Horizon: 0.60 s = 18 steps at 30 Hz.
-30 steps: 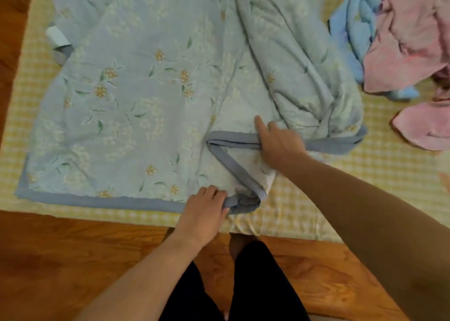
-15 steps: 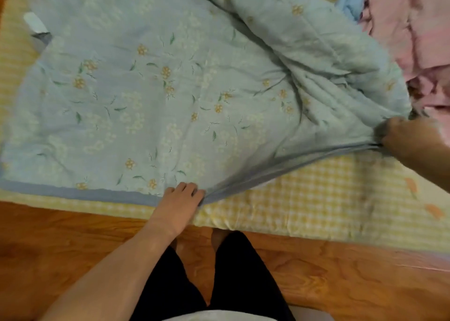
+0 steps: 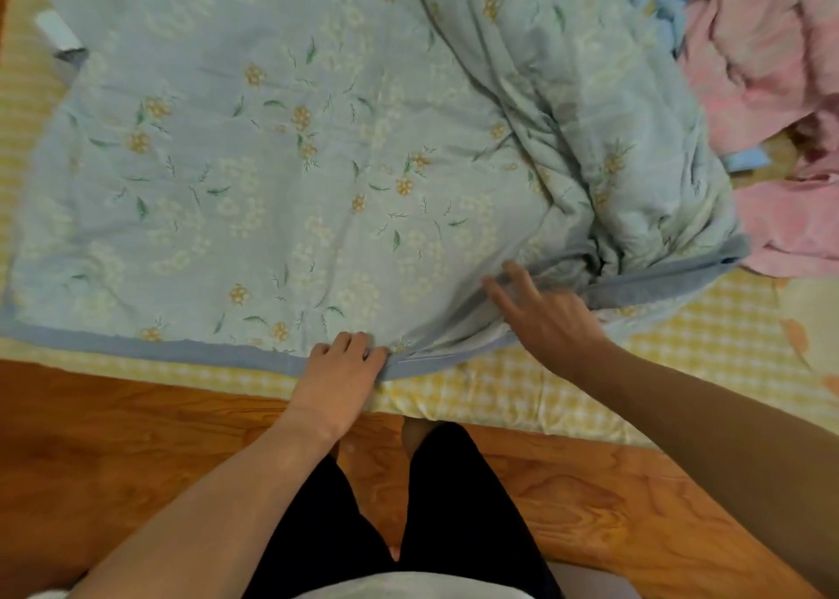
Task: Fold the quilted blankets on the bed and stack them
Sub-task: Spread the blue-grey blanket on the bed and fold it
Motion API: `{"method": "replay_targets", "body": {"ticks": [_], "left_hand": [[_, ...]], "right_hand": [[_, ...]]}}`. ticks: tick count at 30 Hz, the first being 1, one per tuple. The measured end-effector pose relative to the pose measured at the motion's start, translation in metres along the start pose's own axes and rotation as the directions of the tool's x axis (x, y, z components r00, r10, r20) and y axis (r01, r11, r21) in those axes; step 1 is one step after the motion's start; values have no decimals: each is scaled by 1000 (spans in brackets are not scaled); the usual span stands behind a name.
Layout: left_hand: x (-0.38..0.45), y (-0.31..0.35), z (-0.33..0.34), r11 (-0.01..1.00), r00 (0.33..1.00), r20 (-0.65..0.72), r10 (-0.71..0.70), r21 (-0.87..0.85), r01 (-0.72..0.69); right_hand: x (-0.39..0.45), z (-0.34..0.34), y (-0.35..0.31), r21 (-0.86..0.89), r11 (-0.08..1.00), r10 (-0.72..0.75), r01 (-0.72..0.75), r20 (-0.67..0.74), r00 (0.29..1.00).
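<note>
Blue quilted blanket lies spread wider now; your left hand pinches its hem, your right hand has released.

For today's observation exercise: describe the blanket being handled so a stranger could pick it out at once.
Start at the bed with its yellow checked sheet. The blanket covers most of it, its near edge gripped by the left hand, with the right hand open beside it. Unlike the pink bedding heaped to its right, it is pale blue with small yellow flowers and a plain blue border.
</note>
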<state>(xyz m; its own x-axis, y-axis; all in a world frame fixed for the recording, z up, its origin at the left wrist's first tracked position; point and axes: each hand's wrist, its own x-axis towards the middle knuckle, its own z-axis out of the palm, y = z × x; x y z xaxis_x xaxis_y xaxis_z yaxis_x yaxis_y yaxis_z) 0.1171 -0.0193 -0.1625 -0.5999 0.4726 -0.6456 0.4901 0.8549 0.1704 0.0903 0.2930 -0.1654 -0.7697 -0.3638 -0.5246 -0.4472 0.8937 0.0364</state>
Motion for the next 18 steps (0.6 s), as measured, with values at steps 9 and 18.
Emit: {"method": "replay_targets", "body": {"ticks": [9, 18], "left_hand": [[-5, 1, 2, 979, 981, -85, 177, 116, -166], [8, -1, 17, 983, 989, 30, 142, 109, -144]], "right_hand": [[-20, 12, 50, 67, 988, -120, 142, -259, 958], [-56, 56, 30, -45, 996, -69, 76, 144, 987]]}}
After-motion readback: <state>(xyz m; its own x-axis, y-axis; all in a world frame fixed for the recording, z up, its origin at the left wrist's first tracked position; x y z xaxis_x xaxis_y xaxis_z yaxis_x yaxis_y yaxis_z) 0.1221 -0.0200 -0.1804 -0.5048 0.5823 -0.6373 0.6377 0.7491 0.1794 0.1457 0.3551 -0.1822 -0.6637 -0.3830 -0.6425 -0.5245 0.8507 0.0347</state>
